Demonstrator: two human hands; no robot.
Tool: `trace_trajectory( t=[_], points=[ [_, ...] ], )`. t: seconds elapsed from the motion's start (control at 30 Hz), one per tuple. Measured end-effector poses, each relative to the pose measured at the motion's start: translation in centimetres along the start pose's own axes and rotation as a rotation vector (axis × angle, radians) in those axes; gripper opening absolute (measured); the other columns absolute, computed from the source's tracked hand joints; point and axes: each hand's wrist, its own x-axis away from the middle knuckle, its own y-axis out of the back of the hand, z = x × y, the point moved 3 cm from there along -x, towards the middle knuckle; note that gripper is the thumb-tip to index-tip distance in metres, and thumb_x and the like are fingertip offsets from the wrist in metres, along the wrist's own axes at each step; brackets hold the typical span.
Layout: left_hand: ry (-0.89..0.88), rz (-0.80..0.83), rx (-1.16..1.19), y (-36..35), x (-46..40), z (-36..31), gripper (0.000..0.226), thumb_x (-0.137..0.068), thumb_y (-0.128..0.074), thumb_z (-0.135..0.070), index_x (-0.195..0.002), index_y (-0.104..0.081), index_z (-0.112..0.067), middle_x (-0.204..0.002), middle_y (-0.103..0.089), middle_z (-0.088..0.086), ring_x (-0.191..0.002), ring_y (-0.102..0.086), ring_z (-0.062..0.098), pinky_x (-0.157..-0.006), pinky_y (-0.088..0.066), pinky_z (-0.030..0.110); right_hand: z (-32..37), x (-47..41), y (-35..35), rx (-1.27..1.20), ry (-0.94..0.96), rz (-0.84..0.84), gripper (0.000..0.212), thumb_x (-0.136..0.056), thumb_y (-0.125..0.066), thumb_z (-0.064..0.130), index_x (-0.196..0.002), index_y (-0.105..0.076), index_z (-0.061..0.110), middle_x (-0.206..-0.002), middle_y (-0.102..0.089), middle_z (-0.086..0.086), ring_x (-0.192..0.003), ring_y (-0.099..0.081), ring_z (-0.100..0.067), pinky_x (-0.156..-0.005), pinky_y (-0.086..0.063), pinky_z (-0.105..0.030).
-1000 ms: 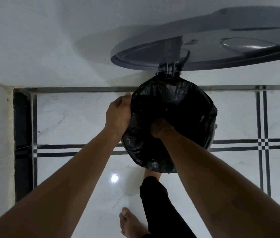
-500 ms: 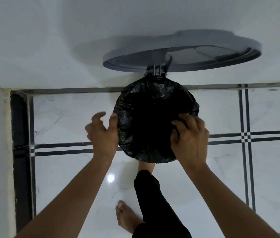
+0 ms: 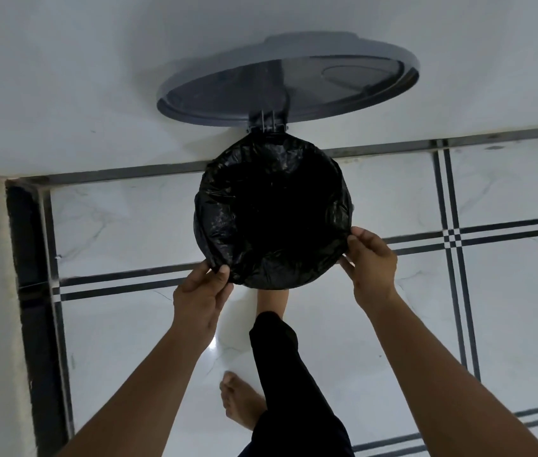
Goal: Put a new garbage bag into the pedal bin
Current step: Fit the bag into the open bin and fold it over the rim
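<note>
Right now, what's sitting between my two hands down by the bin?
In the head view, the near edge of the black garbage bag stretched over the bin, and below it your foot on the pedal side, lie between left hand and right hand.

Garbage bag was thin black plastic, crinkled, faintly glossy; bin lid grey plastic, smooth, semi-gloss; floor polished white marble-look tile, reflective; wall matt white; trouser leg matt black cloth
</note>
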Motion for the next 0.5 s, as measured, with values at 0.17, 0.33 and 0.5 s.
trace_trajectory(
  t=[0.17, 0.33, 0.5],
  points=[
    [0.033, 0.028, 0.094, 1.0, -0.5, 1.0, 0.028, -0.096, -0.062, 0.008, -0.115, -0.073, -0.009, -0.103, -0.077, 0.003, -0.099, -0.074, 0.011, -0.085, -0.061, 0.023, 0.0, -0.7, 0.5, -0.019, -0.063, 0.097, 0.021, -0.102, -0.056, 0.000, -0.115, -0.072, 0.005, -0.106, -0.076, -0.011, -0.096, -0.073, -0.022, -0.084, -0.060, -0.032],
    [0.048, -0.083, -0.027, 1.3, -1.1, 0.8, 0.013, -0.095, -0.071, -0.006, -0.101, -0.075, -0.017, -0.095, -0.076, -0.001, -0.088, -0.071, 0.014, -0.082, -0.055, 0.030, 0.6, -1.4, -0.2, 0.024, -0.201, 0.127, 0.024, -0.098, -0.060, 0.002, -0.110, -0.077, 0.013, -0.104, -0.078, -0.003, -0.099, -0.072, -0.018, -0.100, -0.055, -0.037],
    [0.031, -0.119, -0.117, 0.9, -2.0, -0.3, 0.023, -0.093, -0.070, -0.003, -0.116, -0.072, -0.001, -0.085, -0.072, 0.003, -0.071, -0.067, 0.009, -0.066, -0.057, 0.019, 0.9, -1.9, -0.2, -0.231, -0.387, 0.164, 0.014, -0.095, -0.060, 0.014, -0.100, -0.071, 0.008, -0.106, -0.067, -0.009, -0.093, -0.064, -0.025, -0.093, -0.056, -0.038]
  ],
)
